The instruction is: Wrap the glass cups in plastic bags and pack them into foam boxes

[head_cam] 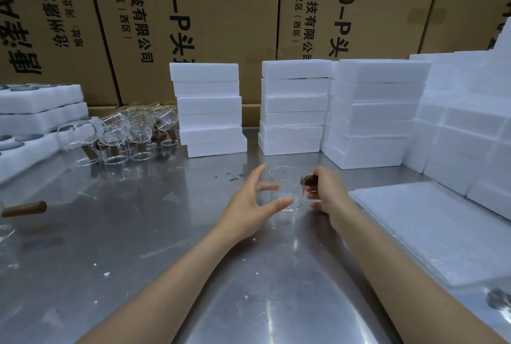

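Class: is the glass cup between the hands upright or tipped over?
Upright. The glass cup has its open rim on top and its base toward the metal table; the right hand holds its wooden handle.

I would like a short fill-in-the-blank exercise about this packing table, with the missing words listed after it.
1. The right hand holds the glass cup by its brown ____.
2. The left hand has its fingers ____ beside the cup.
3. The table is made of shiny ____.
4. The stacked foam boxes are ____ in colour.

Missing words: handle; spread; metal; white
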